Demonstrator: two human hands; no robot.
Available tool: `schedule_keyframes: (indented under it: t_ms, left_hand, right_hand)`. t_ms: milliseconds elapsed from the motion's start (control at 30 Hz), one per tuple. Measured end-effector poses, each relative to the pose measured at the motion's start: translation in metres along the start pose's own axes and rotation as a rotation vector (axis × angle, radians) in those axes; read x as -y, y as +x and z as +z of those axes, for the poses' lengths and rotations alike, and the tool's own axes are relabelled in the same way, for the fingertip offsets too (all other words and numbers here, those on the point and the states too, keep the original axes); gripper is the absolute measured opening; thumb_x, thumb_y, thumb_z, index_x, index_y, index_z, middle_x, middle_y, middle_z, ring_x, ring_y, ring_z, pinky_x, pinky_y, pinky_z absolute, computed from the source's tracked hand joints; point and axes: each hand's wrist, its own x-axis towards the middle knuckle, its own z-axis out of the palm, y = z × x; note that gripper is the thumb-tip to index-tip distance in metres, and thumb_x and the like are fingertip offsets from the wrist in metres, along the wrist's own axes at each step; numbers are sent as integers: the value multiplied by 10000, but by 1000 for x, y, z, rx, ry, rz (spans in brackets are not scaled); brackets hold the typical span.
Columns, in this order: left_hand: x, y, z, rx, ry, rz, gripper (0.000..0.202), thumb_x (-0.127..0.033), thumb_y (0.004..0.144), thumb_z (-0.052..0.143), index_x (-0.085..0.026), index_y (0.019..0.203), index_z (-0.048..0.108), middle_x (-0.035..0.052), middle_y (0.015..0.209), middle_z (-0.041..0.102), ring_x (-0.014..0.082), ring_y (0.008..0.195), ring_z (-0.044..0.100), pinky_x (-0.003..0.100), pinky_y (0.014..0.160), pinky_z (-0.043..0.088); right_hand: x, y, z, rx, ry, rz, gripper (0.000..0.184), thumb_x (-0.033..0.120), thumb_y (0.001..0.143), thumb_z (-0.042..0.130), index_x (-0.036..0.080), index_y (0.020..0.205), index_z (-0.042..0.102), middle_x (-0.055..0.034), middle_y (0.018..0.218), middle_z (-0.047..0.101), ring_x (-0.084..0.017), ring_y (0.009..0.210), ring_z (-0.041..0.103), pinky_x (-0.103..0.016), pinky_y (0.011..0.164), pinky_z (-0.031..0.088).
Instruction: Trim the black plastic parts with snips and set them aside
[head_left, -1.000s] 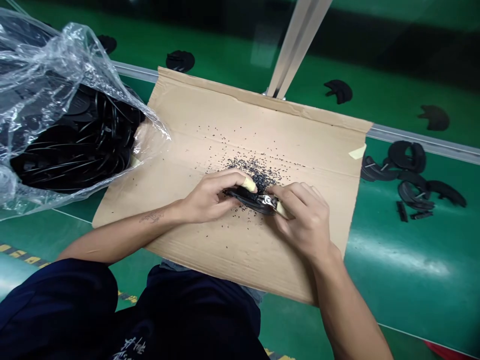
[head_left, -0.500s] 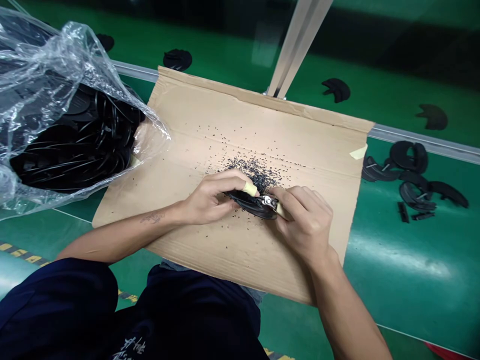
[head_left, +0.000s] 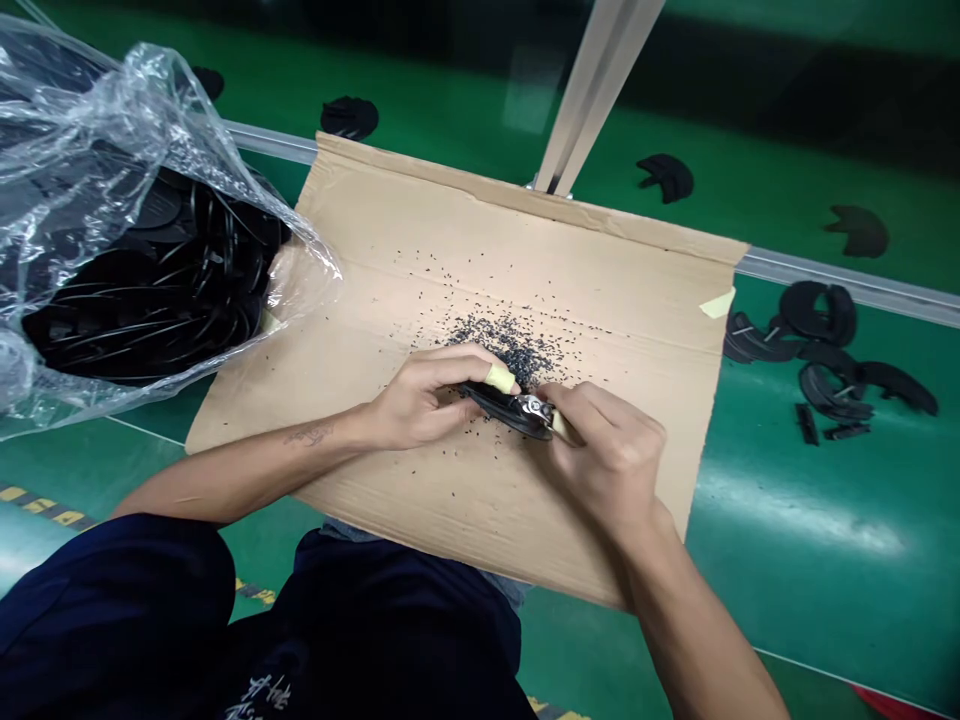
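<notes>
Left hand (head_left: 416,400) and right hand (head_left: 611,465) both closed on a black curved piece (head_left: 506,408) with a small metal clip (head_left: 534,410) (pale tape (head_left: 500,378) around one left finger). Tiny black bits (head_left: 510,340) all over a brown cardboard sheet (head_left: 600,260) below. A big heap of black pieces (head_left: 142,300) in a clear plastic bag (head_left: 97,110); only a few black pieces (head_left: 821,360) out on the green surface (head_left: 780,520). Much of the held piece hidden by fingers, so its shape is hard to make out.
</notes>
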Motion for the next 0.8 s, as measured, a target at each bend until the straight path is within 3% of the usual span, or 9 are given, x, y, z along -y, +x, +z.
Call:
schedule_keyframes:
  t_ms: [133,233,333,433,567,667,800]
  left_hand:
    - [-4,-2,1,48,-2,-84,201,-105,916,637,-166,1104,670,68,1022,744,134,959,715,258,859,597]
    - [-8,0,-1,-20,-12,-159,215,-256,964,635,-166,1158,642,73,1030,734,134,926,710,244,816,603]
    - [-4,13,-16,-103,4,-195,335,-408,1059,433,-168,1182,631,91,1038,732,146,921,714,266,788,612]
    - [13,45,-47,-134,200,-197,426,-447,1083,316,-181,1195,628,96,1063,728,171,990,709,317,851,607]
    - [58,110,-86,-209,552,-179,391,-468,1044,405,-187,1240,594,134,1260,659,224,1174,645,393,1051,528]
    - [94,153,-97,-180,733,-297,348,-383,1002,459,-152,1230,584,158,1321,621,256,1294,570,415,1161,433]
    - [113,190,-103,-72,785,-381,222,-288,859,610,-145,1025,647,136,1141,701,281,1159,635,447,1105,479]
  right_hand:
    - [-3,2,1,1,310,192,194,129,910,554,196,984,721,-27,787,711,-145,670,643,-275,600,484]
    - [-9,2,2,-38,244,194,158,140,903,571,187,984,699,-27,773,688,-148,655,605,-276,588,450]
    - [-14,1,7,-12,79,110,112,200,946,562,171,954,669,-39,775,662,-155,660,563,-275,581,395]
    - [-12,1,10,18,-67,89,154,308,978,567,178,940,643,-42,792,648,-172,693,540,-284,605,355]
    - [-8,-1,10,71,-131,132,134,310,936,645,179,954,624,-51,855,661,-201,794,570,-309,688,373]
    - [-6,-3,9,102,-133,163,108,257,904,672,179,952,617,-61,894,666,-217,860,583,-326,741,385]
    - [-4,-5,7,109,-135,205,96,213,889,673,187,957,612,-60,910,664,-221,887,582,-331,752,376]
